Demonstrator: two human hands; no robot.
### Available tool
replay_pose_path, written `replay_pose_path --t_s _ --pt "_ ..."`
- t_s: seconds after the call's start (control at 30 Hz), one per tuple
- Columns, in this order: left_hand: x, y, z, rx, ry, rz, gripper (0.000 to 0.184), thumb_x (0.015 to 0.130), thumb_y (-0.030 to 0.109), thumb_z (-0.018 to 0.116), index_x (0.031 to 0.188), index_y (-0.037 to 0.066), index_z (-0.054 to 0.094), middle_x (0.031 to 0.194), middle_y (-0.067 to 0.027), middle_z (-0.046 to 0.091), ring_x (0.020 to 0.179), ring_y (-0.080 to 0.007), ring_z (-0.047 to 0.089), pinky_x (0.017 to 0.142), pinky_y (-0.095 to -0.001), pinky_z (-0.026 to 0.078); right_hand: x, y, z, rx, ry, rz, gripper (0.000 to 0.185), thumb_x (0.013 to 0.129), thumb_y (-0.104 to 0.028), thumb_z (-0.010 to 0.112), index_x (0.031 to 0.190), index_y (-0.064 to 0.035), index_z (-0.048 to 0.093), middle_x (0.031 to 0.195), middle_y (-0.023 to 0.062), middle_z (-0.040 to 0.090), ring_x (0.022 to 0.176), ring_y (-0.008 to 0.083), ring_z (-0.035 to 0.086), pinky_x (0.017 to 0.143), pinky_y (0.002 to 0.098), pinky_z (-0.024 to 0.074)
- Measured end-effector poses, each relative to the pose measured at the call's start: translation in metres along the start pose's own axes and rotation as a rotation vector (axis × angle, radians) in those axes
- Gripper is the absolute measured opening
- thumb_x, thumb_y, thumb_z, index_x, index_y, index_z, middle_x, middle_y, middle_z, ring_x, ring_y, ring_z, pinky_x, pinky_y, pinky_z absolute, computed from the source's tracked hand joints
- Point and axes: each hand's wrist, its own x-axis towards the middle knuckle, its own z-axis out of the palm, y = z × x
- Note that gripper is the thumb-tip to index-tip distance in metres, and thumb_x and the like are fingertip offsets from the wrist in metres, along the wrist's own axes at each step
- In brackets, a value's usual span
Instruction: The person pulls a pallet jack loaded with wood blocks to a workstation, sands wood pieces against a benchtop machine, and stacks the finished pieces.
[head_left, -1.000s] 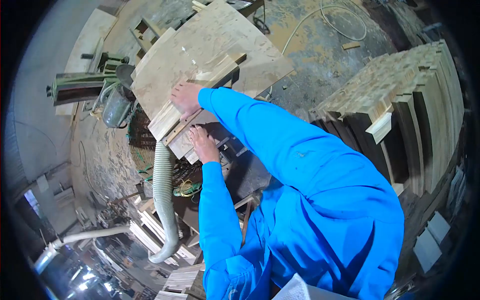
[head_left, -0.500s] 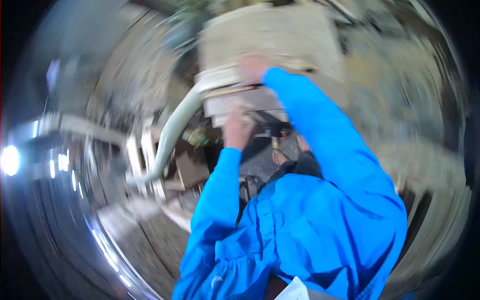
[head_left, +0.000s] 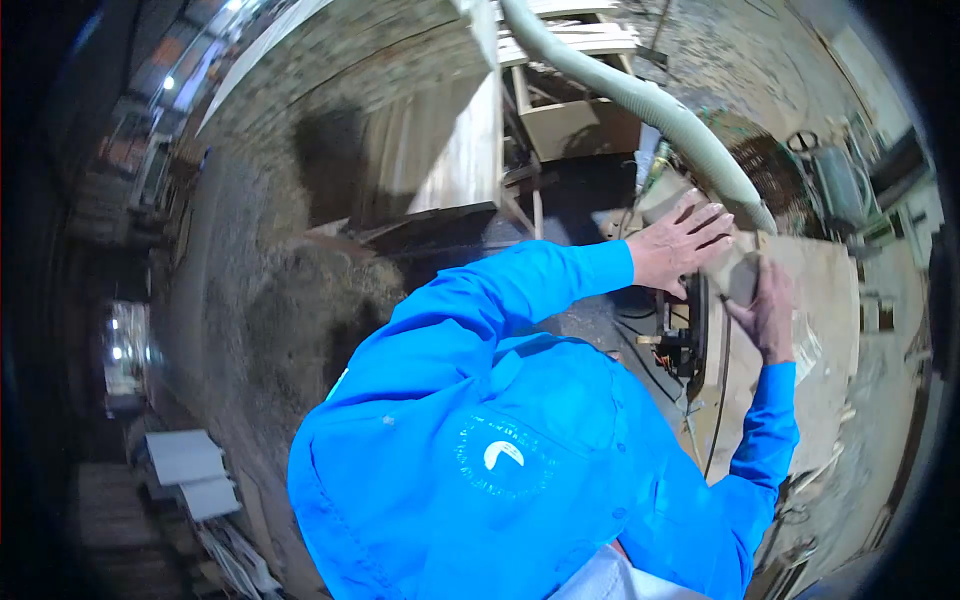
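Note:
My left hand [head_left: 682,245] lies with its fingers spread over a pale wooden piece [head_left: 738,268] at the edge of a worktable [head_left: 825,300]. Just to the right, my right hand [head_left: 770,312] has its thumb and fingers around the near side of that same piece. The piece's full shape is partly hidden by both hands. Close beyond the fingers, a thick pale ribbed hose [head_left: 690,135] comes down to the tabletop.
A large wooden panel [head_left: 430,150] stands left of the hose. Wooden frames [head_left: 570,45] lie at the top. A green tank-like machine [head_left: 840,185] stands at the far right. Cables and dark machine parts [head_left: 678,352] hang below the table edge. White boards [head_left: 190,460] lie at lower left.
My view has swung to the left, so the table and hose now appear farther right. My hands have come closer together on the wooden piece. The earlier frame is blurred.

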Motion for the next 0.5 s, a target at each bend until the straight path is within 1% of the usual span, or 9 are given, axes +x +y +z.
replay_pose_path --t_s 0.07,0.1,0.13,0.2,0.27,0.33,0.4,0.43,0.5 --pt "-0.037 -0.024 -0.018 0.029 0.045 -0.05 0.108 0.067 0.048 0.091 0.156 0.01 0.043 0.159 -0.0175 0.044 0.148 -0.0358 0.042 0.125 -0.0595 0.027 0.031 -0.051 -0.001 -0.003 -0.105 -0.199 0.105 0.057 -0.022 0.095 0.146 0.0036 0.047 0.134 0.0237 0.058 0.128 0.0444 0.053 0.113 0.0522 0.0404" --pt "-0.063 -0.032 -0.029 -0.021 0.075 -0.113 0.104 0.067 0.041 0.09 0.155 0.009 0.044 0.151 -0.0156 0.05 0.138 -0.0346 0.051 0.119 -0.0547 0.035 0.047 -0.071 0.006 0.015 -0.109 -0.285 0.106 0.056 -0.024 0.095 0.146 0.004 0.047 0.133 0.0231 0.058 0.127 0.0432 0.053 0.112 0.0513 0.0403" --pt "-0.086 -0.037 -0.049 -0.034 -0.028 -0.193 0.104 0.068 0.039 0.088 0.156 0.009 0.043 0.143 -0.0141 0.055 0.128 -0.0328 0.056 0.109 -0.0496 0.041 0.062 -0.091 0.012 0.031 -0.115 -0.371 0.107 0.055 -0.025 0.095 0.146 0.0044 0.047 0.133 0.0225 0.058 0.127 0.0421 0.053 0.112 0.0504 0.0403" --pt "-0.137 -0.054 -0.074 -0.062 -0.072 -0.304 0.104 0.067 0.041 0.088 0.156 0.008 0.044 0.139 -0.0146 0.056 0.123 -0.033 0.057 0.104 -0.0483 0.044 0.097 -0.147 0.012 0.081 -0.211 -0.473 0.107 0.054 -0.028 0.093 0.146 0.0039 0.048 0.132 0.0211 0.058 0.127 0.0395 0.053 0.113 0.0488 0.0394" --pt "-0.186 -0.069 -0.096 -0.023 -0.027 -0.409 0.104 0.067 0.042 0.088 0.155 0.008 0.045 0.138 -0.0149 0.057 0.122 -0.0336 0.058 0.103 -0.0488 0.044 0.128 -0.2 0.021 0.101 -0.179 -0.601 0.103 0.06 -0.029 0.091 0.148 0.003 0.048 0.135 0.0202 0.058 0.129 0.0375 0.053 0.115 0.0491 0.0374" --pt "-0.247 -0.09 -0.113 0.034 0.048 -0.562 0.105 0.066 0.042 0.089 0.155 0.008 0.046 0.137 -0.0155 0.058 0.121 -0.035 0.059 0.103 -0.0498 0.045 0.152 -0.252 0.042 0.105 -0.022 -0.696 0.101 0.068 -0.036 0.091 0.151 0.0007 0.047 0.144 0.0214 0.054 0.133 0.0394 0.051 0.116 0.0517 0.036" --pt "-0.321 -0.115 -0.129 0.081 0.093 -0.716 0.107 0.063 0.038 0.091 0.155 0.008 0.045 0.137 -0.0158 0.059 0.121 -0.0362 0.059 0.103 -0.0505 0.045 0.166 -0.293 0.059 0.173 0.133 -0.66 0.095 0.076 -0.042 0.089 0.152 -0.0014 0.048 0.151 0.022 0.05 0.136 0.042 0.049 0.117 0.0536 0.0355" --pt "-0.358 -0.126 -0.142 0.105 0.102 -0.799 0.109 0.062 0.036 0.092 0.156 0.008 0.045 0.136 -0.0159 0.059 0.122 -0.0367 0.059 0.103 -0.0507 0.046 0.169 -0.306 0.075 0.211 0.204 -0.614 0.089 0.081 -0.044 0.088 0.151 -0.0025 0.05 0.154 0.022 0.048 0.137 0.043 0.049 0.115 0.0538 0.0378" --pt "-0.421 -0.147 -0.169 0.111 0.113 -1.08 0.11 0.06 0.03 0.093 0.156 0.009 0.045 0.138 -0.0168 0.058 0.124 -0.0373 0.058 0.102 -0.0514 0.047 0.174 -0.322 0.113 0.317 0.209 -0.449 0.085 0.081 -0.037 0.09 0.15 -0.0048 0.052 0.155 0.0216 0.047 0.139 0.0413 0.049 0.115 0.0523 0.0408"
